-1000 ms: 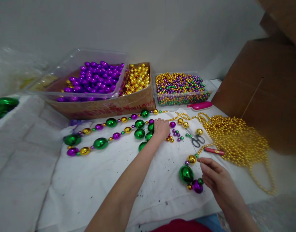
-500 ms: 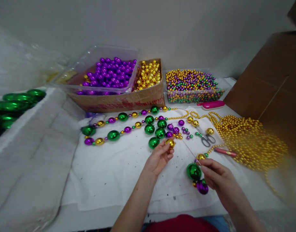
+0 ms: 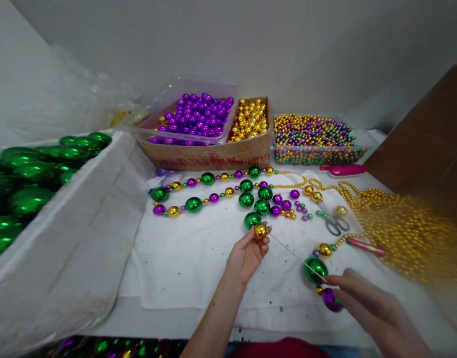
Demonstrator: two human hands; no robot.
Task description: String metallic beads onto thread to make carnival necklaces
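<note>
My left hand pinches a shiny gold bead between thumb and fingers, over the white cloth. My right hand grips a long thin needle. It slants up and left, its far end at the gold bead; whether it is inside the hole I cannot tell. Beside the right fingers hangs or lies a strung run with a big green bead, a purple bead and another gold bead. Just beyond the left fingertips sit loose green beads.
A beaded necklace lies behind the hands. Scissors, a red stick-like tool and a gold bead-chain heap are right. At the back stand a cardboard box and a mixed-bead tub. A foam box is left.
The needle's far end has come to the gold bead in my left hand. My right hand has moved down and right. The view has shifted left.
</note>
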